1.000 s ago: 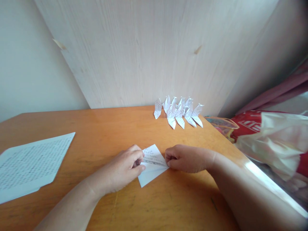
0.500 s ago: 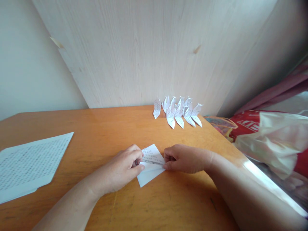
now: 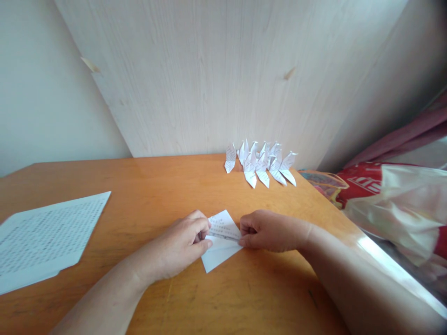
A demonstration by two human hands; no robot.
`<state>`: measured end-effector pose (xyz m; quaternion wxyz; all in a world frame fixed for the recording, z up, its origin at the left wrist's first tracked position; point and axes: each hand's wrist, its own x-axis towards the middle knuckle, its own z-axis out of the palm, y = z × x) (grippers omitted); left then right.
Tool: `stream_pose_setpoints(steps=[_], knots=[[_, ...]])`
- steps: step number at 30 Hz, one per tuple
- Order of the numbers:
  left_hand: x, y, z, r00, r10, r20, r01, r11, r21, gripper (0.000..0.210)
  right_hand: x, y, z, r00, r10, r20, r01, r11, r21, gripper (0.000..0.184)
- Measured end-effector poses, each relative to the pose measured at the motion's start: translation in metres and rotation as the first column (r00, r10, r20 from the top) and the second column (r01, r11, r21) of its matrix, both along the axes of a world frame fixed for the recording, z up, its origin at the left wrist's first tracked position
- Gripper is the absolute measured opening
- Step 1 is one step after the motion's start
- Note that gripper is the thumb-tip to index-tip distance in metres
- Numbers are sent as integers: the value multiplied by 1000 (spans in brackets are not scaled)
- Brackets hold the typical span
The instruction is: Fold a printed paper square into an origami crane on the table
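Note:
A small folded sheet of white paper [image 3: 223,253], with lines of print on its far part, lies on the orange-brown table between my hands. My left hand [image 3: 190,237] pinches its left corner between thumb and curled fingers. At the opposite corner my right hand [image 3: 260,229] has thumb and fingers closed on the paper. A crease or narrow raised edge runs across the sheet from one hand to the other. Beyond them, near the table's back edge, stand several folded paper birds [image 3: 260,165] in a cluster.
A stack of printed sheets [image 3: 52,232] lies at the left of the wooden table [image 3: 167,186]. A pale wood-grain panel [image 3: 209,74] rises behind the table. Past the right edge are a red bag [image 3: 363,184] and a whitish plastic bag [image 3: 408,209].
The whole view has shifted slightly, so everything appears a little further right. Both hands keep the same hold on the folded paper.

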<state>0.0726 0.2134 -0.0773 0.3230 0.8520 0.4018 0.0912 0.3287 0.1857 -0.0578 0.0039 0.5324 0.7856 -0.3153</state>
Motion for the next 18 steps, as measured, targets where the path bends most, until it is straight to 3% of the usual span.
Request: stream_pose_setpoints(steps=[11,18], knots=[[2,-2,-1,999,34,5,-34,998,48,14,-2,0,-3,999,-16,39,15,1000,26,14],[6,-4,5,998,24,-58,-17,993,117,15,-4,-1,-2,999,-22,40,21,999,29,13]])
